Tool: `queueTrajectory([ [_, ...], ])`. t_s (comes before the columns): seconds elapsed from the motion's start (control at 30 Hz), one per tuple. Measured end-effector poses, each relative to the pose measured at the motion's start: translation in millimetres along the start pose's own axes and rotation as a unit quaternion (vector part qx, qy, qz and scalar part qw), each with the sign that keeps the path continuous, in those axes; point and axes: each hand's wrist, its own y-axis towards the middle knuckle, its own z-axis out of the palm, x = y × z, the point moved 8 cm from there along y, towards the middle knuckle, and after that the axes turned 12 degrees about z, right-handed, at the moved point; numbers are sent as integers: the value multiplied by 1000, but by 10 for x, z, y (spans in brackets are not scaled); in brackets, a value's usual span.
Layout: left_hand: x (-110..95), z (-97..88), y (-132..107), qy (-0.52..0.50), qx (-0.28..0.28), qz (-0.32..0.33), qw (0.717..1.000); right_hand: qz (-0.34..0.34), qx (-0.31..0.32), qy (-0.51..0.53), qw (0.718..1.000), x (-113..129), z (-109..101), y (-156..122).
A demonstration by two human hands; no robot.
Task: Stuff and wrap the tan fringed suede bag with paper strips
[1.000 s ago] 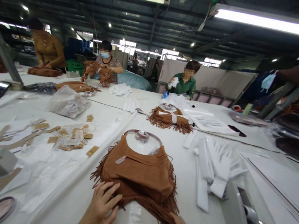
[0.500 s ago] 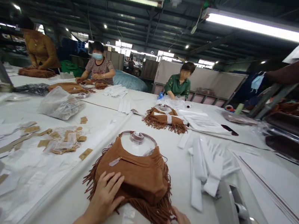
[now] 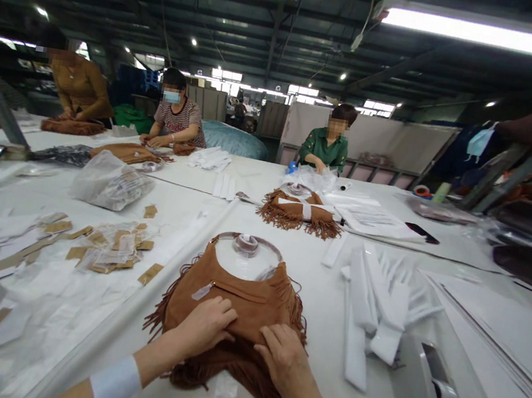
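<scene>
My open left hand (image 3: 199, 330) and right hand (image 3: 285, 363) press flat, gripping nothing, on the fringed suede handbag (image 3: 240, 296) at the white table's (image 3: 86, 345) near edge, not yet banded like the banded bag (image 3: 290, 206) beyond.

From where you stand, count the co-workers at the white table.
3: the co-worker in mustard far left, the co-worker in stripes centre-left, the co-worker in green centre-right. Others may be hidden.

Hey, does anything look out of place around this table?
One thing looks odd: a blue face mask hangs from the metal rack at the upper right, apart from the suede fringed bag and the packing materials.
</scene>
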Motion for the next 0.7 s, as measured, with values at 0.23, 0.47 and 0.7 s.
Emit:
queueTrajectory([
  [0.23, 64, 83, 156, -104, -4, 7, 995, -20, -38, -62, 997, 175, 94, 38],
  [0.47, 222, 180, 279, -241, -4, -1, 971, 5, -63, -25, 998, 107, 185, 181],
  [0.7, 373, 303, 403, -394, 46, -12, 918, 43, 37, 31, 998, -80, 390, 366],
])
